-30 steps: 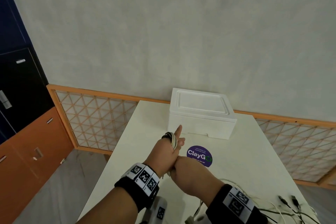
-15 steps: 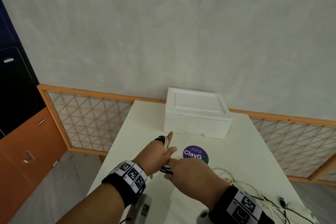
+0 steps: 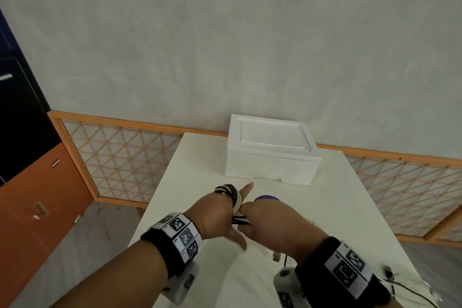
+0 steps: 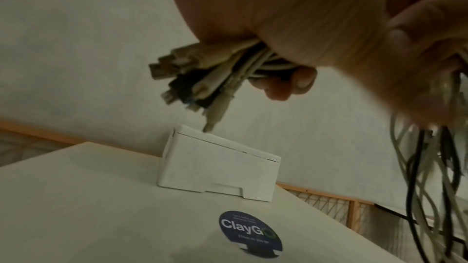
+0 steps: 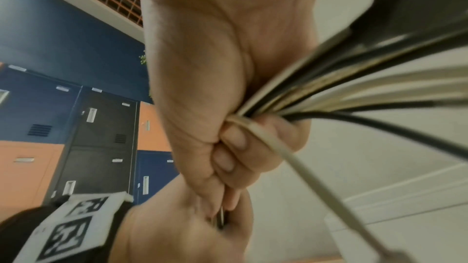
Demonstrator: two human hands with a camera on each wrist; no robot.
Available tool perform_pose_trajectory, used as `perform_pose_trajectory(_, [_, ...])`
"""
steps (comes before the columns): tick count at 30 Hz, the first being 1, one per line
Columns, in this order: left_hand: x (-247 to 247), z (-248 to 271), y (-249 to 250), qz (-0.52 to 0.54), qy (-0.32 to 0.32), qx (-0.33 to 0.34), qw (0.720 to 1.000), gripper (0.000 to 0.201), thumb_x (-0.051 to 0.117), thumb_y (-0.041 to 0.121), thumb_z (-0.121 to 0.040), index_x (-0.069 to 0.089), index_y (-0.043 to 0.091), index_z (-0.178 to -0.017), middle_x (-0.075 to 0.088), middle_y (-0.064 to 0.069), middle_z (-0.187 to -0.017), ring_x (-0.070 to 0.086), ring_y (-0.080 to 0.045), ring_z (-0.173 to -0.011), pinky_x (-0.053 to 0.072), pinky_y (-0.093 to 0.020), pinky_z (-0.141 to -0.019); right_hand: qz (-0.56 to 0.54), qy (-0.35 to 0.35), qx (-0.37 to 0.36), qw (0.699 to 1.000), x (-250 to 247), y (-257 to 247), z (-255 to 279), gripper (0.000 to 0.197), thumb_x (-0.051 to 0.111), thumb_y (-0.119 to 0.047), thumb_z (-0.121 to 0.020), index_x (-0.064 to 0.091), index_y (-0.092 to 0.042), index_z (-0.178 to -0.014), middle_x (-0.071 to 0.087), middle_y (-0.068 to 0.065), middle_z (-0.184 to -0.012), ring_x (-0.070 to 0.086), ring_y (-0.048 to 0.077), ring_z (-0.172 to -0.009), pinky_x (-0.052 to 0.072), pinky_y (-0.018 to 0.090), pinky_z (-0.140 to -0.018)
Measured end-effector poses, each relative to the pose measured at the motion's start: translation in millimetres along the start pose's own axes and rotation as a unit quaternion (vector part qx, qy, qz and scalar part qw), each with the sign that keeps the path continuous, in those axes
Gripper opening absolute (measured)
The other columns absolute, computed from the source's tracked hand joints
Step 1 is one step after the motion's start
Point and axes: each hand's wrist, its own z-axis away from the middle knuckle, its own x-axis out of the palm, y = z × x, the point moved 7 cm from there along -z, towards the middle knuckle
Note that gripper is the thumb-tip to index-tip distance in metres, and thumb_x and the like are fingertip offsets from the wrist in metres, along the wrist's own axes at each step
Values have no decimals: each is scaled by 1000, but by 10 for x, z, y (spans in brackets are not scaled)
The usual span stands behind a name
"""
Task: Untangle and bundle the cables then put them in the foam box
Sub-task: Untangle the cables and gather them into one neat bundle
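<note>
A coil of black and white cables [image 3: 228,190] is wound round the fingers of my left hand [image 3: 232,199], above the near half of the white table [image 3: 190,182]. Its forefinger points toward the foam box. Close on its right, my right hand [image 3: 246,216] grips the strands [image 3: 240,220] leading off the coil. In the left wrist view the cable plugs [image 4: 195,79] stick out of my left fist, and loose strands [image 4: 430,187] hang at the right. In the right wrist view the right fingers [image 5: 235,147] curl round the cable strands [image 5: 341,95]. The white foam box [image 3: 271,155] stands at the table's far side, lid on.
A round purple sticker [image 3: 266,198] lies on the table between my hands and the box, half hidden by my right hand. Loose cable ends [image 3: 410,287] trail on the table at the lower right. A lattice screen [image 3: 120,162] and orange and black lockers [image 3: 32,182] stand to the left.
My right hand has come from under the left hand to its right side, carrying the strands round the left fingers. Less loose cable shows on the table at the right.
</note>
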Motion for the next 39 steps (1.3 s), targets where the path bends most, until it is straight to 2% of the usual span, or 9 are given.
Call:
perform_pose_trajectory(3, [-72,-99,4,-127,29,-11,991,76,44,27,-96,-8,22,-151,47,-13,-140,55,-25,-113,42,-30,-84,-26,12,34,999,95,27,-20,31,40,-33,-97,54,-12,-115,64,8,-105,61,25,-97,45,35,-79])
perform_pose_trajectory(5, [-119,-166,-27,-164,46,-8,985,58,42,14,-92,29,12,-149,52,-13,-135,55,-28,-114,42,-32,-87,-46,34,60,997,122,45,-27,31,41,-34,-98,51,-11,-117,64,9,-106,61,27,-99,44,34,-76])
perform_pose_trajectory(7, [-159,-195,-51,-181,65,-14,981,32,45,9,-86,57,5,-115,63,-14,-114,60,-31,-99,41,-32,-74,-80,53,89,991,161,56,-47,31,41,-35,-98,49,-12,-118,65,9,-105,62,28,-99,41,33,-71])
perform_pose_trajectory(10, [-194,-199,-13,-176,75,-11,981,8,51,18,-86,56,12,-88,65,-11,-94,61,-30,-86,36,-29,-65,-89,53,118,988,222,32,-95,33,39,-30,-100,45,-7,-123,65,11,-109,62,28,-101,38,31,-69])
perform_pose_trajectory(16, [-156,-174,48,-154,80,-34,984,19,45,30,-81,39,15,-73,35,1,-65,46,-25,-70,35,-28,-62,62,5,42,997,151,-28,-28,27,38,-12,-97,50,-11,-122,60,10,-113,61,32,-101,43,37,-70])
perform_pose_trajectory(19, [-210,-197,90,-188,89,-29,978,14,51,26,-81,43,15,-79,50,-4,-75,53,-26,-71,40,-30,-61,-108,54,58,991,162,151,-2,23,42,-35,-99,57,-20,-108,65,2,-100,62,21,-91,41,30,-69])
perform_pose_trajectory(25, [-404,-260,72,-252,119,-25,960,30,38,37,-98,54,12,-96,62,-7,-93,54,-25,-76,36,-31,-61,-559,13,89,824,455,442,17,25,44,-29,-99,59,-13,-87,57,0,-68,52,13,-55,44,24,-56])
perform_pose_trajectory(32, [-387,-307,208,-257,62,-59,963,15,48,19,-89,56,11,-98,63,-5,-96,59,-25,-83,36,-29,-64,-136,108,90,981,396,562,-45,27,33,-38,-101,46,-15,-95,51,-1,-74,49,21,-68,38,31,-60])
perform_pose_trajectory(39, [-408,-346,228,-248,42,-96,963,3,47,13,-85,45,15,-84,37,3,-69,42,-22,-69,36,-30,-62,-446,17,45,894,634,844,8,34,44,-39,-98,58,-10,-88,64,1,-70,59,13,-60,45,24,-63])
